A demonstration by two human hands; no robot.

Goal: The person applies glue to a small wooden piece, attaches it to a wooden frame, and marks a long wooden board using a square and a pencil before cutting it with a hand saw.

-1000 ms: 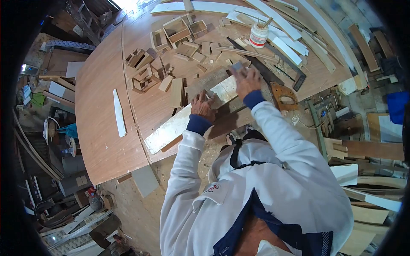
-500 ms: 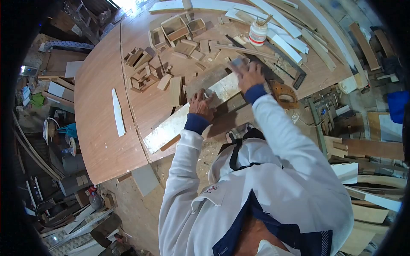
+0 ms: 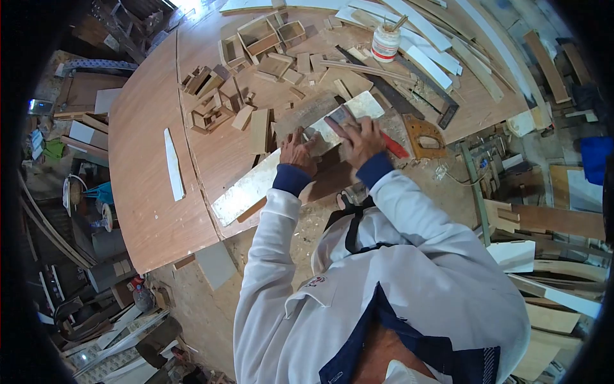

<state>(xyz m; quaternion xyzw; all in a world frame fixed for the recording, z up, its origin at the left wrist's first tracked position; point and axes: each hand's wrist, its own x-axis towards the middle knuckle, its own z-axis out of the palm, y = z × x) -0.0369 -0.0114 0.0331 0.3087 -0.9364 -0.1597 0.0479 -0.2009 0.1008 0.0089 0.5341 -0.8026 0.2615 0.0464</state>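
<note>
A long pale board lies slantwise along the near edge of the workbench. My left hand presses on the board near its middle, its fingers spread around a small piece I cannot make out clearly. Farther right, my right hand is closed round a small grey block resting on the board, with the index finger stretched along it. Just right of that hand lies a red object, beside the wooden handle of a saw.
Small wooden boxes and offcuts lie beyond the board. A white jar with sticks stands behind, near a dark metal square. White strips are at the back right; a thin white piece lies left.
My right hand has moved left and nearer along the board with the grey block. The board's right end and the red object now show. My left hand has barely moved.
</note>
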